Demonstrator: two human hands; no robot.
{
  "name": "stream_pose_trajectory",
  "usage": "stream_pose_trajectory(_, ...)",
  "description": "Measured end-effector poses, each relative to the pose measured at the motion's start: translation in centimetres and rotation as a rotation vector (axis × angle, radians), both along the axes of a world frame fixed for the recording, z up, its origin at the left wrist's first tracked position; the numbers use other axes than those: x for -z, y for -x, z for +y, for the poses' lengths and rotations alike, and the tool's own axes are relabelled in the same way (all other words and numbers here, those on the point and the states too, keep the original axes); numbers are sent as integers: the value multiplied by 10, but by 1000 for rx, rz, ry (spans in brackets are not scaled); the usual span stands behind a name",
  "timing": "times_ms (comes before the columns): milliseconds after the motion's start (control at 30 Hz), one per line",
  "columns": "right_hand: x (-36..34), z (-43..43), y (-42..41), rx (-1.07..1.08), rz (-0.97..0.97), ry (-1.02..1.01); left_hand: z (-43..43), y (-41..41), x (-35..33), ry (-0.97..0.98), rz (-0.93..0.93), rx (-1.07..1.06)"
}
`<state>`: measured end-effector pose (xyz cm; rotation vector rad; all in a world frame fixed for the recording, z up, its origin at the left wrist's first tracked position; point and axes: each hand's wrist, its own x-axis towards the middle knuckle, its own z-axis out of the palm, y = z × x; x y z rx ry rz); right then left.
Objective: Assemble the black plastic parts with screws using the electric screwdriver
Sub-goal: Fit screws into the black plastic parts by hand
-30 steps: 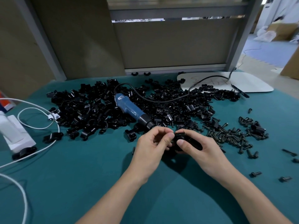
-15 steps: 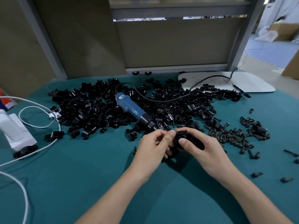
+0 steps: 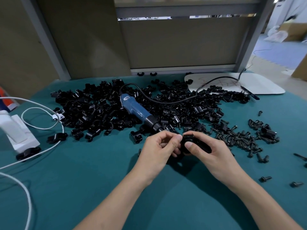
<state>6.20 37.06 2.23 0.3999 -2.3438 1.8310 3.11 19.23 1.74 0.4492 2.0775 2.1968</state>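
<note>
My right hand point(image 3: 214, 153) grips a black plastic part point(image 3: 191, 143) between thumb and fingers, just above the green table. My left hand point(image 3: 159, 148) meets it from the left, fingertips pinching at the part's left end; what lies between them is hidden. The blue electric screwdriver point(image 3: 137, 112) lies untouched on the big heap of black plastic parts point(image 3: 99, 110), its tip pointing toward my hands. A pile of black screws point(image 3: 240, 138) lies to the right of my right hand.
A white board point(image 3: 259, 85) lies at the back right, with the screwdriver's black cable point(image 3: 174, 101) running over it. A white device point(image 3: 18, 131) and white cords point(image 3: 41, 127) sit at the left. Loose screws point(image 3: 265, 178) dot the right side. Grey partition panels stand behind the green table point(image 3: 83, 180).
Both hands stay together on the black part with only small finger shifts. The view has drifted slightly.
</note>
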Motion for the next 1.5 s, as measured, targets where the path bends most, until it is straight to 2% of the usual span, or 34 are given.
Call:
stream_pose_trajectory(167, 0, -2, 1, 34, -73, 185, 3, -2, -1, -43, -8, 4)
stream_pose_trajectory(400, 1, -2, 3, 14, -212, 349, 4, -4, 3, 33, 100, -44)
stream_pose_trajectory(867, 0, -2, 2, -2, -222, 362, 1, -3, 10, 257, 312, -49)
stream_pose_trajectory(1200, -1, -6, 0, -29, -220, 369, 5, -13, 5, 673, 474, -76)
stream_pose_trajectory(1333, -2, -9, -2, -35, -220, 332, 7, -15, 2, 701, 479, -140)
stream_pose_trajectory(1500, -2, -9, -2, -40, -207, 277, 4, -13, 4, 628, 364, -153)
